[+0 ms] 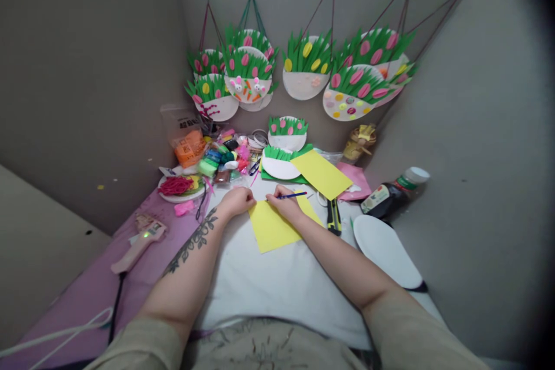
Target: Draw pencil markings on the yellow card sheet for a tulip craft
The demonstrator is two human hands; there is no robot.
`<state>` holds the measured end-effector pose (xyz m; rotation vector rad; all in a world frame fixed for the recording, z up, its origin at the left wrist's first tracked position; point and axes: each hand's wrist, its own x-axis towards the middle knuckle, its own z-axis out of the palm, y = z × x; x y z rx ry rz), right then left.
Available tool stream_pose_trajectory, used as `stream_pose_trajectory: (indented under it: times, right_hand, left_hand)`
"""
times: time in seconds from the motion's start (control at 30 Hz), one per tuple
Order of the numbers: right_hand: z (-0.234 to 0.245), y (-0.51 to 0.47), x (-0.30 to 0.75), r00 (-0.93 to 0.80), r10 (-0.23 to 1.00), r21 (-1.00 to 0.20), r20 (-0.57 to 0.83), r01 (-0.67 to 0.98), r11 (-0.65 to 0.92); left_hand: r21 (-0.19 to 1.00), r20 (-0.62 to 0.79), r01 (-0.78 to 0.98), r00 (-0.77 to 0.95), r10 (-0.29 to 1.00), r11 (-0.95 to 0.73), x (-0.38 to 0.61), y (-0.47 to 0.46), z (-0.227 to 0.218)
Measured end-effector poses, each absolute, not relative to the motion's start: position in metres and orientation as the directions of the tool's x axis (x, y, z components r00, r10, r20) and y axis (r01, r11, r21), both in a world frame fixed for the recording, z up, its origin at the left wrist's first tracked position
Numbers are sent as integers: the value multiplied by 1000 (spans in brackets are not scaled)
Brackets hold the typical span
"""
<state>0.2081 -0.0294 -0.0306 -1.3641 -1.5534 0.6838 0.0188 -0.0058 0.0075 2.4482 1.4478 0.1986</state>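
Note:
In my right hand (pixel 284 201) is a slim dark blue pencil (pixel 295 195) with a reddish end, its tip low over a sheet of yellow paper (pixel 273 228). My left hand (pixel 236 202) is closed, with the fingertips at the upper left corner of that sheet. Part of a second yellow piece (pixel 310 208) shows beyond my right wrist. Farther back, another yellow sheet (pixel 324 173) leans over a half paper plate (pixel 281 169) with green paper grass. A yellow and black box cutter (pixel 333 217) lies to the right of my right hand.
A pink glue gun (pixel 141 243) with a lit green light lies at left. Bagged colored clay (pixel 217 159) and a plate of pink yarn (pixel 176 186) are behind it. At right are a dark bottle (pixel 393 192) and white paper plates (pixel 385 248). Decorated plate baskets (pixel 306 84) hang above.

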Motion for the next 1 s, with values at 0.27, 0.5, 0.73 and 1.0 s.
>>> stream_pose_trajectory:
  times: [0.27,0.5,0.73,1.0]
  right_hand:
    - [-29,-29,207,34,967,-882,252,420,215]
    - [-28,-31,207,24,972,-896,234,394,206]
    - [-30,-30,207,46,975,-912,218,365,187]
    - [-26,-32,212,155,957,-920,246,348,180]
  left_hand:
    - [321,-26,830,490,872,-456,18,-5,6]
    - [326,-28,829,489,872,-454,18,-4,6]
    - [324,-45,840,473,880,-435,18,-5,7]
    - [320,-59,844,471,880,-430,19,-6,9]
